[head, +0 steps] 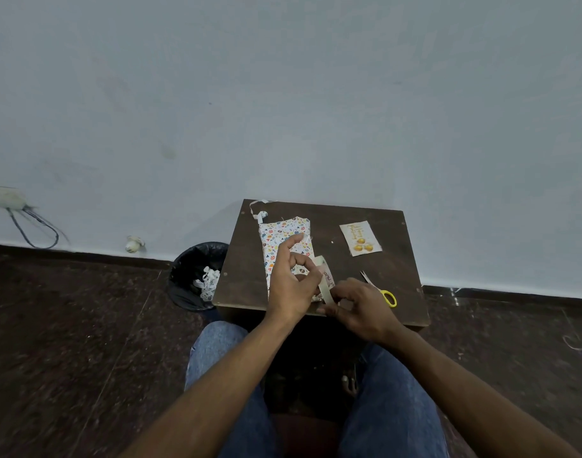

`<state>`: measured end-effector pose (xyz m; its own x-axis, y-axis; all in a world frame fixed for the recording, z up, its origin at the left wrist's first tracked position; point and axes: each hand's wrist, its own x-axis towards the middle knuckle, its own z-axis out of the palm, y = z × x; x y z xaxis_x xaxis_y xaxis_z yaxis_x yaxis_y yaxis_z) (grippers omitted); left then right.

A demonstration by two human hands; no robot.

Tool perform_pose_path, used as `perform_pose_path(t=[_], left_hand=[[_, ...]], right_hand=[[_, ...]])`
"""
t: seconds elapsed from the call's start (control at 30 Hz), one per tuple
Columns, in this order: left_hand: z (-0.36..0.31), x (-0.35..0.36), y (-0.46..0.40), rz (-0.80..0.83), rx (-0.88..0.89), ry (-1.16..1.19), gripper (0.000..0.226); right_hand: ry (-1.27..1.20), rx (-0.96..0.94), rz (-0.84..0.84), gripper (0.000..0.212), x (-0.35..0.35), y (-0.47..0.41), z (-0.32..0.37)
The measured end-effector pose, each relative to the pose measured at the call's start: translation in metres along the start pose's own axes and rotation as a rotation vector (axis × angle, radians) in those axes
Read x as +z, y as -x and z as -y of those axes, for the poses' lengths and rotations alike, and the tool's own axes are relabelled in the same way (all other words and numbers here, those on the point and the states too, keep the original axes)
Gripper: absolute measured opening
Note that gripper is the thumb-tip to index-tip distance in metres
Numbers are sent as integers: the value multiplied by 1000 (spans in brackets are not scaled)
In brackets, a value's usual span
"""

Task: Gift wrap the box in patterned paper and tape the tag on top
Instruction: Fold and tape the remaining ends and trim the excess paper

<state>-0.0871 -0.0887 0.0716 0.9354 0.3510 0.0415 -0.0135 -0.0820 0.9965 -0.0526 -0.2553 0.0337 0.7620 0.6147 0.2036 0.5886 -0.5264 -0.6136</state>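
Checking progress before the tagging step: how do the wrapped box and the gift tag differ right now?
The wrapped box is covered in white paper with small multicoloured shapes; the gift tag is plain cream with gold lettering and three yellow shapes. The box is the larger and lies partly under the left hand; the tag is a small flat card lying untouched, apart to its right. Both rest on the brown table.

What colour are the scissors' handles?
Yellow: the scissors lie on the table beside the right hand, seen in the head view.
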Motion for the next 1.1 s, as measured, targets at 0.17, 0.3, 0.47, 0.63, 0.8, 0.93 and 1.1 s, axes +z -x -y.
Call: perform_pose_path(t=[0.17,0.3,0.47,0.63,0.8,0.93,1.1], left_hand=[[-3,1,0,-29,-68,110,75],[0,1,0,11,-160,180,74],[13,-6,-3,20,-248,143,66],[28,-25,-6,33,-122,-101,57],[37,-35,-7,94,-47,-182,50],[41,-35,-7,99,-23,-213,49],[47,-36,-8,112,6,-254,46]], right_hand=[[12,5,-66,61,7,4,0],[-47,19,-100,50,10,6,-3],[27,81,-123,45,15,15,-17],[246,290,-134,22,10,11,-44],[486,334,112,24,4,-4,-62],[587,335,256,32,8,-13,-64],[548,337,251,36,9,-16,-56]])
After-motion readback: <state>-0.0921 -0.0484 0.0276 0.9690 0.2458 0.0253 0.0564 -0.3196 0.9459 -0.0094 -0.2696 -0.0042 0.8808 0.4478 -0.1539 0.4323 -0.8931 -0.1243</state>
